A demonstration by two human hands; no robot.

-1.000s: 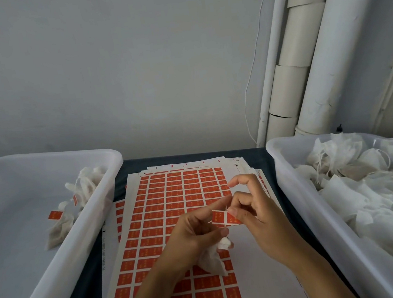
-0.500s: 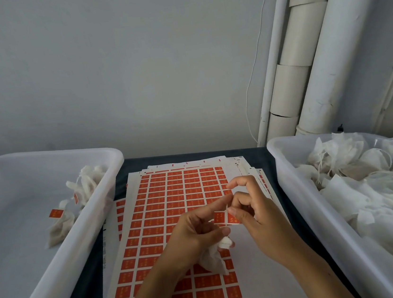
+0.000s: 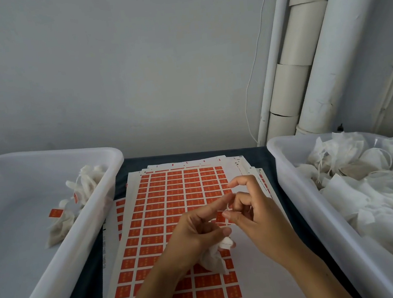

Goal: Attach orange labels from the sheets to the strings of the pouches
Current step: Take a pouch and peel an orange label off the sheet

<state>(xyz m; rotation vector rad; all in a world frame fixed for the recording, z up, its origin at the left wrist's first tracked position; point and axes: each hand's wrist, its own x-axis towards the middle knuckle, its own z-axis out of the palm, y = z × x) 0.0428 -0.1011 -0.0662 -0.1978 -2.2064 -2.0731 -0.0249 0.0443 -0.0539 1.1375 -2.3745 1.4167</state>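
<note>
The label point(image 3: 220, 217) was mostly hidden between the fingers point(image 3: 231, 215); its string was too fine to make out. The left hand point(image 3: 196, 233) covered most of the pouch point(image 3: 216, 255). Both bins point(image 3: 110, 184) ran off the frame's edges.

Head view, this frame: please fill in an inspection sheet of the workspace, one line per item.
Surface: dark blue table top, mostly covered by sheets and tubs.
Job's things: stacked white sheets of orange rectangular labels; small white fabric pouch; orange label between the hands; right white plastic tub heaped with untagged pouches; left white plastic tub holding a few tagged ones.
Clutter: nothing seen.
Grips: left hand holds the pouch, index finger extended; right hand pinches at the label.
Cables: thin white wire down the wall.
Surroundings: grey wall; white pipes at right.
</note>
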